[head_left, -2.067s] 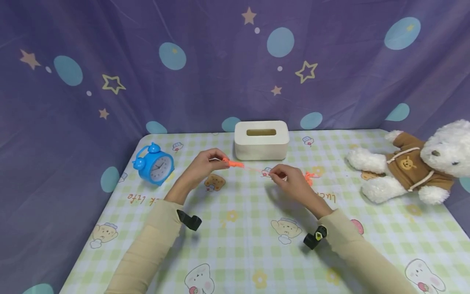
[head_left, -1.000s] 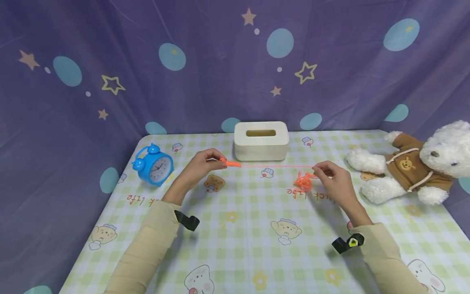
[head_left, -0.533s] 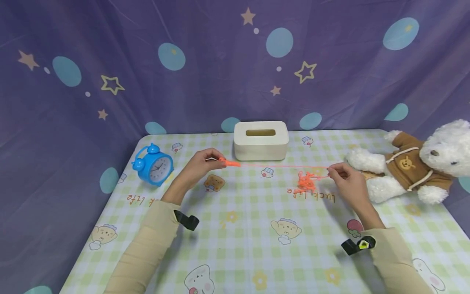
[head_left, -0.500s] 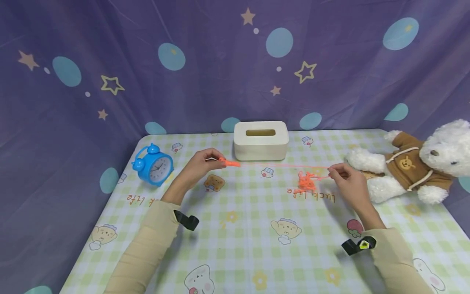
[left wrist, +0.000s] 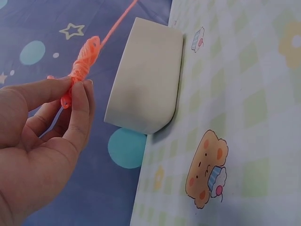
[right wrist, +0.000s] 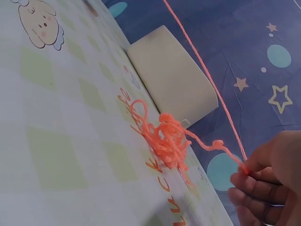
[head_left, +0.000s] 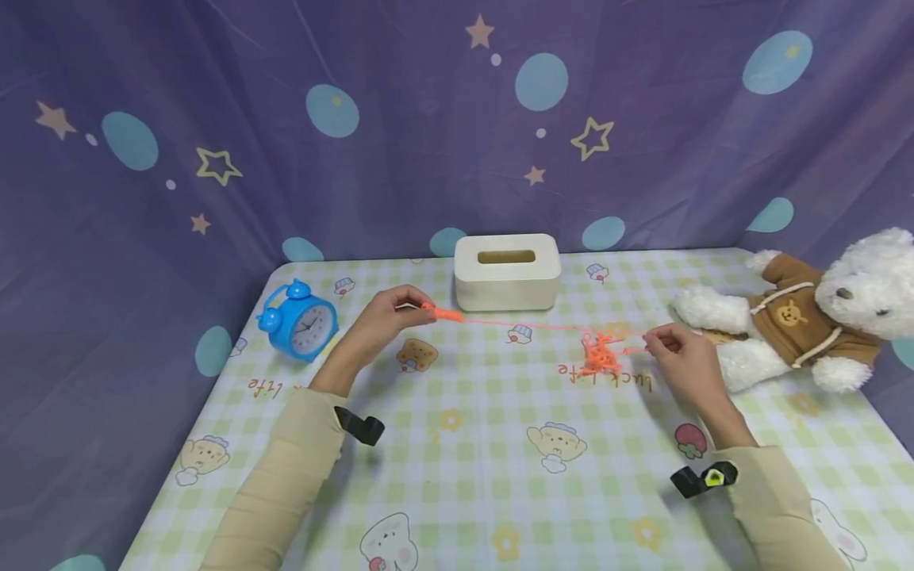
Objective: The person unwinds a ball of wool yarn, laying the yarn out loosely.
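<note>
Thumb and fingers of my left hand (head_left: 385, 319) pinch one end of a small bundle of wound orange yarn (left wrist: 83, 63). From that bundle a single strand (right wrist: 207, 77) runs straight across to my right hand (head_left: 685, 363), where thumb and forefinger pinch it. Past the right fingertips the yarn continues, with a small knot or kink in it, back to a loose tangled heap of yarn (right wrist: 167, 141) lying on the tablecloth. In the head view the heap sits just left of the right hand, below the line of the strand.
A cream tissue box (head_left: 507, 285) stands at the back middle, close behind the strand. The blue alarm clock (head_left: 303, 321) is left of the left hand. A white teddy bear in a brown hoodie (head_left: 793, 317) lies right of the right hand. A purple curtain (head_left: 428, 119) hangs behind the table.
My right hand has slid right, away from the left, drawing the strand out long between them, and lately dips slightly. The yarn heap has come into view and shifted a little right. The left hand stays nearly still.
</note>
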`<move>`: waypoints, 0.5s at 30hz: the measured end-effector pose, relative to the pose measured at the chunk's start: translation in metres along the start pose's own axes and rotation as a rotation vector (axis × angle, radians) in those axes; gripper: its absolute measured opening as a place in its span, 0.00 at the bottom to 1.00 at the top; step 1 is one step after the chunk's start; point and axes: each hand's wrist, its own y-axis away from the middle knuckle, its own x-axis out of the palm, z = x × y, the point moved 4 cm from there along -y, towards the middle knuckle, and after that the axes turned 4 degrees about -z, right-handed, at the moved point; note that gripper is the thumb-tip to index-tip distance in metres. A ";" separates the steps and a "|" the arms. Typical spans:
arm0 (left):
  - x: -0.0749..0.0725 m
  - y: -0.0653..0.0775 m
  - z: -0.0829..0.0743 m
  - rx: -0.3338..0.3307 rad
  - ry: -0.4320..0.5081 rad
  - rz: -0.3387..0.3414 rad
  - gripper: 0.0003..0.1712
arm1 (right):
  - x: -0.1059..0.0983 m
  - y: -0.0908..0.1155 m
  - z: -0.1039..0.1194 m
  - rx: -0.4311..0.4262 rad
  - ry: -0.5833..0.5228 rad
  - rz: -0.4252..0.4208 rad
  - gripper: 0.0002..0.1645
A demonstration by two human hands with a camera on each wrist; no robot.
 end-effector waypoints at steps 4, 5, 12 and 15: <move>-0.003 0.000 -0.001 0.004 -0.007 -0.017 0.14 | 0.001 -0.001 -0.001 -0.011 0.036 0.026 0.18; -0.003 0.000 -0.001 -0.003 -0.004 -0.022 0.15 | 0.001 -0.001 -0.001 -0.011 0.045 0.038 0.18; -0.005 -0.001 -0.003 -0.023 0.005 -0.036 0.15 | 0.006 0.000 -0.001 -0.022 0.087 0.128 0.16; -0.003 0.000 -0.004 -0.018 0.019 -0.033 0.14 | 0.010 0.002 0.001 -0.041 0.091 0.167 0.15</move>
